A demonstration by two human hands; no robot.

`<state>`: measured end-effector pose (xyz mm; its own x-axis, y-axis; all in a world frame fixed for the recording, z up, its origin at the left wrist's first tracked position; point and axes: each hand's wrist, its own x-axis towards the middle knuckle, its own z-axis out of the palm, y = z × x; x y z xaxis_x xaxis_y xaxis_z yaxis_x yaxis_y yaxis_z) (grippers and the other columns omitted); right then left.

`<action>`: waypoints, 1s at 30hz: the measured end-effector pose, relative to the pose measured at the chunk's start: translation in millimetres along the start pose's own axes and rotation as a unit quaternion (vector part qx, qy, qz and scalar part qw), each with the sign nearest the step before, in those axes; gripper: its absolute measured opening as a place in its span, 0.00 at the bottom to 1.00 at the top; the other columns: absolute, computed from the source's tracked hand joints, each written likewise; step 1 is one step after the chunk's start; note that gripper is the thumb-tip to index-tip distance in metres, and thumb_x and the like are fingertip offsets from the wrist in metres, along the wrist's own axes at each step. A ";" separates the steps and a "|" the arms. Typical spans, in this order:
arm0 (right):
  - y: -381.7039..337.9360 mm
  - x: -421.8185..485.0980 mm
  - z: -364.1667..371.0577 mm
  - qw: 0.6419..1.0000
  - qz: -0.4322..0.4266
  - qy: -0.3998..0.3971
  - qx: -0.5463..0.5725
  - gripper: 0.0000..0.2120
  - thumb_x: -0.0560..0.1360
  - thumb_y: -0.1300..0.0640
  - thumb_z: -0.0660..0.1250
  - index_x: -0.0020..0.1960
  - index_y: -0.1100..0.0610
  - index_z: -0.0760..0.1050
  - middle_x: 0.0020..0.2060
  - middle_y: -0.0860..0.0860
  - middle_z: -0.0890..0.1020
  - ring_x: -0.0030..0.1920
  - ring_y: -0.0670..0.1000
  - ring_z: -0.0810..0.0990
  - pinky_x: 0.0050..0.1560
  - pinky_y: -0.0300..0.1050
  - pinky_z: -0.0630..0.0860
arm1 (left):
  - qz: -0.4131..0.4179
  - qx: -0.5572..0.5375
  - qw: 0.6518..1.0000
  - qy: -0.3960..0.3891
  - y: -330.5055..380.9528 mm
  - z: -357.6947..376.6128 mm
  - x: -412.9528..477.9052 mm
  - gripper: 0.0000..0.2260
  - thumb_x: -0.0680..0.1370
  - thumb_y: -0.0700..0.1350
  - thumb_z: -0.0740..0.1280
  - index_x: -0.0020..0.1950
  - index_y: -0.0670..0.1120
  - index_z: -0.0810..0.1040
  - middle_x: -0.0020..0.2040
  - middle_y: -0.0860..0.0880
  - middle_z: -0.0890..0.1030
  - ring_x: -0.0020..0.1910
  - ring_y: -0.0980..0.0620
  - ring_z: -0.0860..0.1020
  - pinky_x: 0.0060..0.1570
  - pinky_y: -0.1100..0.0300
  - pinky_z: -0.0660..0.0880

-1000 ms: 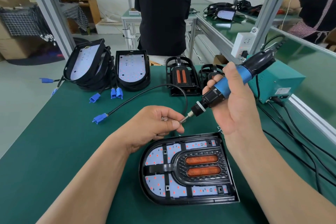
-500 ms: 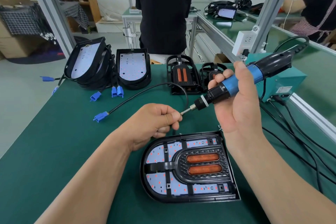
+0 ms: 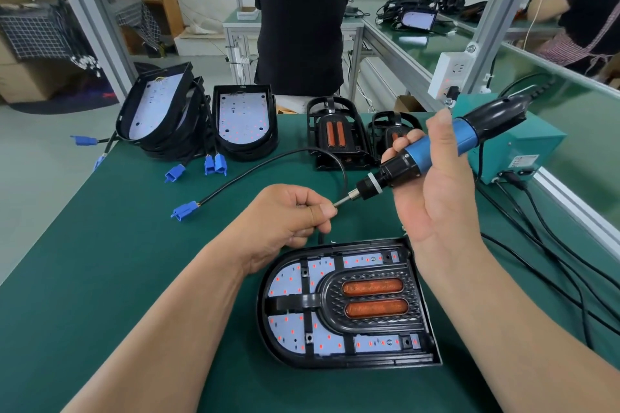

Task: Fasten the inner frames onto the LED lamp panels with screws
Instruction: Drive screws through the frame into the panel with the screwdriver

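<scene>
Where the LED lamp panel lay: near centre of the green table, inner frame seated inside.
Left hand: thumb and forefinger pinched the bit tip.
Right hand: gripped the electric screwdriver above the panel's far edge.
Far left: stacked panels.

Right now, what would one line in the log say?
left hand: pinches tip of bit | right hand: grips screwdriver, raised | inner frame: sits in lamp panel on green table
</scene>
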<state>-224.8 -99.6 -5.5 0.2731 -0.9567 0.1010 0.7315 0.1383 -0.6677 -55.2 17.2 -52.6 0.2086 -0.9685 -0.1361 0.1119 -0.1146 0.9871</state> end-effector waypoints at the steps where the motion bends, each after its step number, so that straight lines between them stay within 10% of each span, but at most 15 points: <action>1: 0.7 0.7 -1.0 1.000 0.006 0.010 0.003 0.14 0.82 0.48 0.72 0.58 0.56 0.71 0.41 0.50 0.77 0.41 0.50 0.77 0.55 0.49 0.78 | -0.003 -0.001 1.000 -0.004 0.2 0.3 -0.1 0.03 0.81 0.37 0.72 0.49 0.37 0.83 0.36 0.44 0.82 0.25 0.58 0.62 0.24 0.68 0.61; 8: 1.1 6.0 -6.3 0.997 0.029 0.046 0.052 0.15 0.82 0.48 0.72 0.58 0.57 0.71 0.39 0.51 0.77 0.39 0.50 0.78 0.53 0.49 0.79 | -0.027 -0.028 0.999 -0.028 3.6 -2.7 -1.8 0.18 0.76 0.49 0.74 0.55 0.34 0.84 0.37 0.47 0.79 0.27 0.58 0.62 0.24 0.69 0.61; 16: -9.4 4.7 -4.3 0.994 0.028 0.046 0.090 0.11 0.81 0.51 0.73 0.54 0.57 0.75 0.39 0.51 0.78 0.38 0.50 0.79 0.47 0.48 0.80 | -0.103 0.061 0.991 -0.064 20.0 -35.6 -17.3 0.09 0.79 0.47 0.75 0.47 0.41 0.88 0.34 0.50 0.74 0.26 0.59 0.62 0.23 0.69 0.58; 21: -13.8 -5.2 3.8 0.996 0.034 -0.003 0.087 0.09 0.78 0.55 0.74 0.52 0.57 0.75 0.38 0.50 0.78 0.37 0.50 0.78 0.47 0.48 0.79 | -0.122 0.173 0.968 -0.136 23.6 -42.0 -30.0 0.29 0.67 0.55 0.80 0.53 0.31 0.82 0.36 0.44 0.69 0.28 0.54 0.59 0.26 0.65 0.56; 30: -6.5 -30.2 16.1 0.992 0.062 -0.109 0.034 0.03 0.84 0.57 0.65 0.56 0.55 0.74 0.39 0.50 0.75 0.37 0.49 0.76 0.48 0.47 0.78 | -0.138 0.177 0.964 -0.143 17.7 -34.1 -27.0 0.20 0.73 0.48 0.76 0.51 0.30 0.81 0.28 0.52 0.65 0.25 0.56 0.59 0.27 0.63 0.54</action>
<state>-227.7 -67.5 7.7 0.4861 -0.8545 0.1831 0.7226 0.2752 -0.6342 -25.7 48.9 -34.3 -0.0637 -0.9062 -0.4181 -0.2235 -0.3954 0.8909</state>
